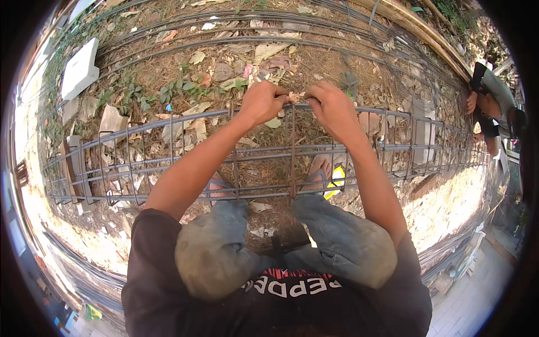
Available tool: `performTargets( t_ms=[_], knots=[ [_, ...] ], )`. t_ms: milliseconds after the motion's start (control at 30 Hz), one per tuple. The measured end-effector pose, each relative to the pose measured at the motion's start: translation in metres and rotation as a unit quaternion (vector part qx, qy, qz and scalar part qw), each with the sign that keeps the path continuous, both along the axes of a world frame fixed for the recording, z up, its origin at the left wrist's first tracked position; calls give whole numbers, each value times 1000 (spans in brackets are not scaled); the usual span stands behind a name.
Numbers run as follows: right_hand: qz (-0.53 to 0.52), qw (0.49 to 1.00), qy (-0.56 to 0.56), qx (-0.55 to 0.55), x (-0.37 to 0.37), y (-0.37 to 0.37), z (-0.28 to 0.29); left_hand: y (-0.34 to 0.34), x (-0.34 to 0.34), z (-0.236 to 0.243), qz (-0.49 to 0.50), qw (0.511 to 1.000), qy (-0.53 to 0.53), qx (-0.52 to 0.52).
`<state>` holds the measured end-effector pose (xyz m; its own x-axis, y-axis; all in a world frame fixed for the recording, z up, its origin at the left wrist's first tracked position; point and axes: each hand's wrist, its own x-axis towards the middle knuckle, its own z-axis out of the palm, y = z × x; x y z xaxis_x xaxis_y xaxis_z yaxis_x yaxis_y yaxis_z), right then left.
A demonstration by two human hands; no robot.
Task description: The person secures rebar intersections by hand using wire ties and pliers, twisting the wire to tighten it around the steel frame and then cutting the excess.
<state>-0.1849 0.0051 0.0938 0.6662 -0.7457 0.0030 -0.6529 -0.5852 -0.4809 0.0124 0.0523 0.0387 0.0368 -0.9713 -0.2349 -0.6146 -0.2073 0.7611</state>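
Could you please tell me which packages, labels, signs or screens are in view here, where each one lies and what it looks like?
White slab: flat, rectangular, possibly a box or foam sheet, on the ground at upper left beyond the rebar cage; no markings visible.
Shirt print: white block lettering with red trim on the person's dark shirt, bottom centre.
No signs or screens in view.

Rebar cage (pixel 168 121): grey steel, rust-brown in patches; upright tie bar (pixel 292 151): rusty brown; trousers (pixel 348 241): faded grey-blue; shirt (pixel 281 306): black with white lettering edged red; sandal (pixel 335 181): yellow; slab (pixel 80 68): white; ground litter (pixel 264 53): tan dry leaves, green weeds.
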Motion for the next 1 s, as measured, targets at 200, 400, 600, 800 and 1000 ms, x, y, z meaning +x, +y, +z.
performTargets(
  t_ms=[200,400,600,800,1000],
  knots=[
    [39,996,19,-78,6,-14,-35,10,4,-6,32,998,36,-51],
    [0,997,72,22,9,-14,-43,5,-8,-7,22,997,61,-49],
    [-11,995,-2,103,9,-21,-63,9,-4,-8,35,997,43,-49],
    [17,992,-36,116,-1,0,-54,0,5,-7,11,999,49,16],
    [31,993,-15,111,-5,-3,-64,-16,25,-1,-51,963,209,162]
  ],
)
